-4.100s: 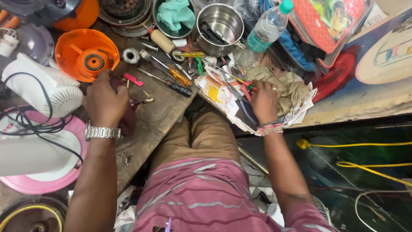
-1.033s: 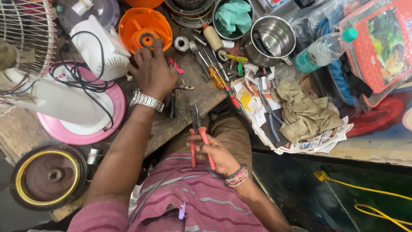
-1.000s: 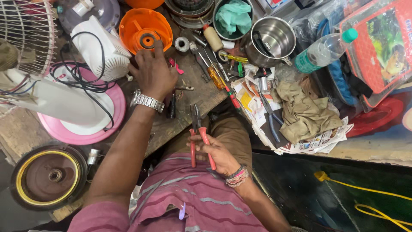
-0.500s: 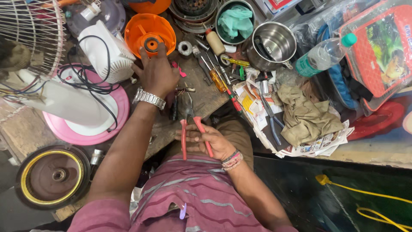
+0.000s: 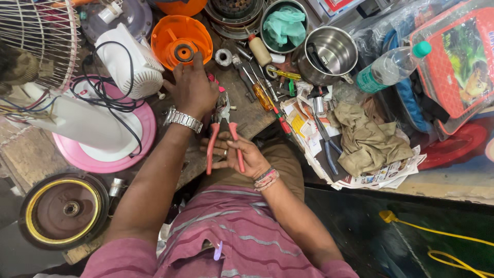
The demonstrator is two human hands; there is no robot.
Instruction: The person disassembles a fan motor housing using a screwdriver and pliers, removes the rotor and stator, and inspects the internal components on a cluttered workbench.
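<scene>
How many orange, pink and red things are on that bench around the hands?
Orange: 2, the round orange housing by the left hand and the orange-handled screwdriver.
Pink: 1, the pink fan base.
Red: 1, the red-handled pliers in the right hand.
Total: 4.

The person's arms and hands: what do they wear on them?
The left hand has a silver metal link watch at its wrist. The right hand has a ring on one finger and red and pink bands at its wrist. Short pink striped sleeves cover the upper arms; forearms are bare.
</scene>
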